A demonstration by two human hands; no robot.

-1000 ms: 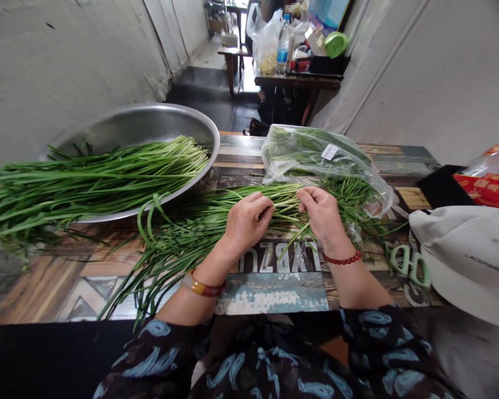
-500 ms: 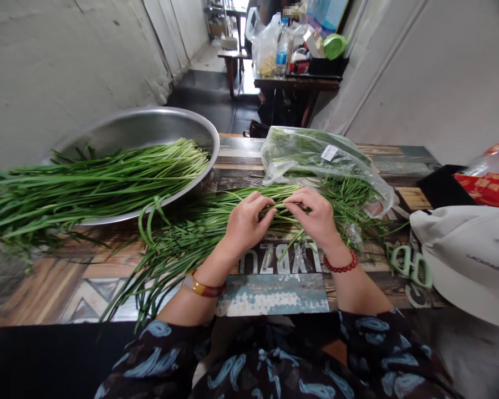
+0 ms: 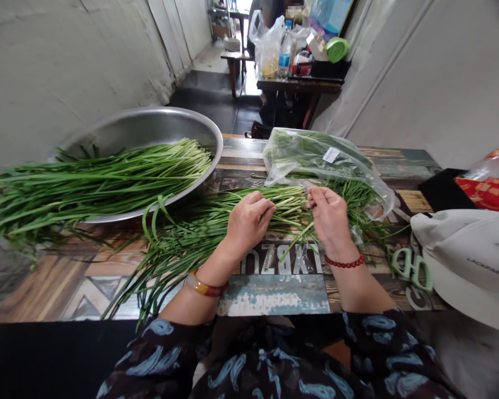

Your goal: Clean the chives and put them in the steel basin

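- Over loose pile of slender green stalks [image 3: 199, 224] on multicoloured bench [image 3: 270, 296]: left hand [image 3: 248, 224], curled nearly closed, hold unclear.
- At pile's pale ends: right hand [image 3: 329, 217], fingertips pinched, contents unclear.
- Beyond pile: clear plastic bag [image 3: 349, 160].

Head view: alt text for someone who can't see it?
Left hand and right hand at loose green stalks on a patterned table. A metal bowl holding more stalks stands at left; a clear bag lies beyond, scissors and a cap at right.

Basin [image 3: 149, 124] left, bag [image 3: 330, 155] behind greens [image 3: 199, 221], scissors [image 3: 423, 274] right.
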